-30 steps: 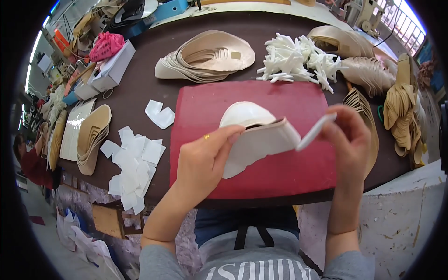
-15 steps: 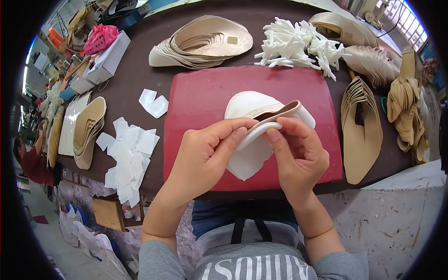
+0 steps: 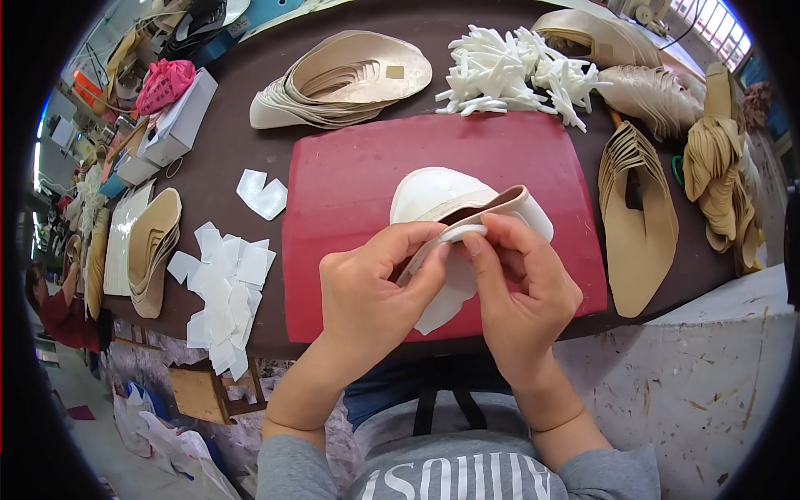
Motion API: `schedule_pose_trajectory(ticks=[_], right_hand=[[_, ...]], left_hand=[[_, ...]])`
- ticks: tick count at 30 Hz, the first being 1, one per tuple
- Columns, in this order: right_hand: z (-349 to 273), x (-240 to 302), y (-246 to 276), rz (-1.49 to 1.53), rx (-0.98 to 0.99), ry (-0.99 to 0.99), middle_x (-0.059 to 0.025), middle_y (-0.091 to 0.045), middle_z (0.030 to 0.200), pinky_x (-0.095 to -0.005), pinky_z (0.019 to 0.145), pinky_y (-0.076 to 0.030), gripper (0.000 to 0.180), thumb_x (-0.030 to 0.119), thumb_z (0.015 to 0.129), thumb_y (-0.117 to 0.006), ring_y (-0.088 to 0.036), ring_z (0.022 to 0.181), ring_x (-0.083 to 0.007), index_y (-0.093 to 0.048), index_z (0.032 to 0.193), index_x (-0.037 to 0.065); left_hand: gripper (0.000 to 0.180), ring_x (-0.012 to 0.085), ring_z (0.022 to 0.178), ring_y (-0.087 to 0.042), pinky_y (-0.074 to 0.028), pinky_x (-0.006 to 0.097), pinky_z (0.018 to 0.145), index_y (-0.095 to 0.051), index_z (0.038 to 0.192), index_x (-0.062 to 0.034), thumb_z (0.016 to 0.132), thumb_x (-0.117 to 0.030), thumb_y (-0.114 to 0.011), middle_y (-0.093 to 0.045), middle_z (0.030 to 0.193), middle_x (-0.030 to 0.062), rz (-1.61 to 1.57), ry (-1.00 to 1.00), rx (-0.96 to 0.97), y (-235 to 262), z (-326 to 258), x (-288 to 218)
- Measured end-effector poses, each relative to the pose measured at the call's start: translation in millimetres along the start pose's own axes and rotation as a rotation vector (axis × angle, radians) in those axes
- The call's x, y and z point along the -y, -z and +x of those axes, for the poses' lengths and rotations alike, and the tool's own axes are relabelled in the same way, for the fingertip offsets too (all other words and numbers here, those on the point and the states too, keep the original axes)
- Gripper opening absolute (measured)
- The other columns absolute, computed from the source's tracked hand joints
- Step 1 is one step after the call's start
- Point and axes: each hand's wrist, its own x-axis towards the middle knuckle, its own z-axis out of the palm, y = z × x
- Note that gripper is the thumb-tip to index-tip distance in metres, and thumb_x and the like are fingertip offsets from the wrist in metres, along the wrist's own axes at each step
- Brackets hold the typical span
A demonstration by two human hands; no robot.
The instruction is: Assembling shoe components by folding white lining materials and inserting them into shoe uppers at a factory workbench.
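Over the red mat, left fingers pinched the pale upper, seemingly steadying it; right fingers pinched a white strip.

Item one: a shoe upper, white outside, brownish on the inner face of its curled rim. It is held above the red mat, rounded end to the far side, right side bent round in a loop, an uneven-edged flap hanging nearside. Item two: a short, slim white strip, slightly bowed, at the upper's near edge; contact partly obscured.
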Motion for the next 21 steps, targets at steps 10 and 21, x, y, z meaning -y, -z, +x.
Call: schedule_pose_trajectory(ticks=[10,21], right_hand=[[13.5,19.4,13.7,-0.335,0.033,-0.101,-0.0111,-0.061,0.108,-0.0266,0.079,-0.048,0.024,0.002,0.073,-0.075,-0.057,0.098,-0.0203,-0.065,0.095,0.001],[39.0,-12.3,30.9,-0.081,0.315,0.163,-0.0111,-0.056,0.118,-0.0403,0.1,-0.035,0.014,0.009,0.073,-0.073,-0.049,0.115,-0.0283,-0.064,0.085,0.006]], left_hand=[[0.019,0.0071,0.054,-0.058,-0.043,0.019,0.046,-0.071,0.093,0.0014,0.075,-0.001,-0.071,-0.071,0.074,0.0058,-0.011,-0.013,-0.011,2.0,-0.9,-0.9],[0.019,0.0077,0.056,-0.058,-0.044,0.019,0.047,-0.071,0.094,0.0028,0.074,0.0,-0.072,-0.072,0.076,0.0073,-0.022,-0.083,-0.019,16.4,-9.0,-1.7]])
